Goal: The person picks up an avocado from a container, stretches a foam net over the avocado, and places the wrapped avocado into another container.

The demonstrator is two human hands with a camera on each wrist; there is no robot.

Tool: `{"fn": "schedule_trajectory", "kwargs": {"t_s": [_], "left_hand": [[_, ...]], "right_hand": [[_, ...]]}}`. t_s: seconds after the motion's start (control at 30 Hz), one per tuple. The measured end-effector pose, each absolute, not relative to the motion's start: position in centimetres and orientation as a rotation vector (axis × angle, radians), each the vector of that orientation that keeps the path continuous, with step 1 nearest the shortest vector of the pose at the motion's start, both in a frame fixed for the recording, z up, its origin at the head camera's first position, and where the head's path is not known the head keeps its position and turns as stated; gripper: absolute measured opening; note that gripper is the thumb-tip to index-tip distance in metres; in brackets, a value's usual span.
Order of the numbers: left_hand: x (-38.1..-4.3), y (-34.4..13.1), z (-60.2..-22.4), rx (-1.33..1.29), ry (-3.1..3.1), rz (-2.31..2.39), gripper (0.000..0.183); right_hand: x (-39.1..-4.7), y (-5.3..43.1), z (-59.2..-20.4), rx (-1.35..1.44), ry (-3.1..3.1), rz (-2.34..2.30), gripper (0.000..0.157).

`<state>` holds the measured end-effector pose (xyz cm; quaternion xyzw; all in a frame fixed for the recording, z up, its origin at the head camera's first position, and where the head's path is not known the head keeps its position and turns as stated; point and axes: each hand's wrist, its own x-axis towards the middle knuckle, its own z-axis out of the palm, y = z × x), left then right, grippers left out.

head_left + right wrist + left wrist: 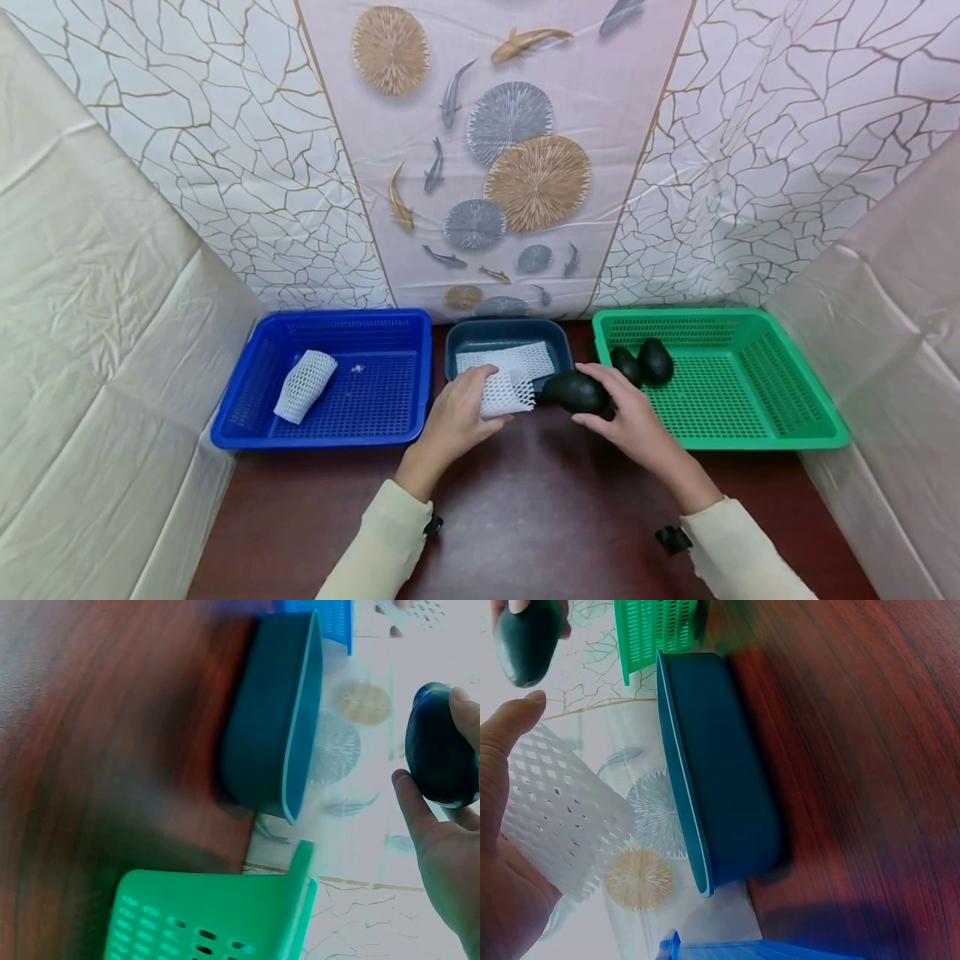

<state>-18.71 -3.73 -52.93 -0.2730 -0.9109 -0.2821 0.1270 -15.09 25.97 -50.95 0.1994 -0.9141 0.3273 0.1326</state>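
Note:
My left hand [459,414] holds a white foam net sleeve [507,395], its mesh end facing right and flared. In the left wrist view the foam net sleeve [562,810] lies between thumb and fingers. My right hand [626,414] grips a dark avocado [576,392] between thumb and fingertips, its narrower end pointing left at the sleeve's mouth. The right wrist view shows the avocado [442,746] with a fingertip under it. Both hands are above the table just in front of a small dark teal tray [452,350], where more flat white foam netting [532,358] lies.
To the left, a blue basket [322,442] contains a net-wrapped item [306,386] and a small pale scrap [357,367]. On the right stands a green basket [757,400] with two avocados [656,362] near its left side. A patterned cloth backdrop [480,167] rises behind the brown table [510,517].

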Motion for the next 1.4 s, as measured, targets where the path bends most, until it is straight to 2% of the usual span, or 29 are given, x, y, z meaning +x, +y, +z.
{"fn": "schedule_trajectory", "kwargs": {"t_s": [0.7, 1.2, 1.4], "left_hand": [[-18.8, -2.7, -52.6, -0.813, -2.748, -0.623, 0.076], [-18.3, -1.7, -52.0, -0.899, -2.719, -0.598, 0.074], [-18.1, -1.2, -52.0, -0.922, -2.693, -0.607, 0.068]], "right_hand": [[-15.4, 24.8, -48.7, 0.707, -2.676, 0.966, 0.078], [-15.7, 23.4, -48.6, 0.754, -2.717, 0.952, 0.072], [-15.7, 22.8, -49.0, 0.756, -2.697, 0.965, 0.072]]}}
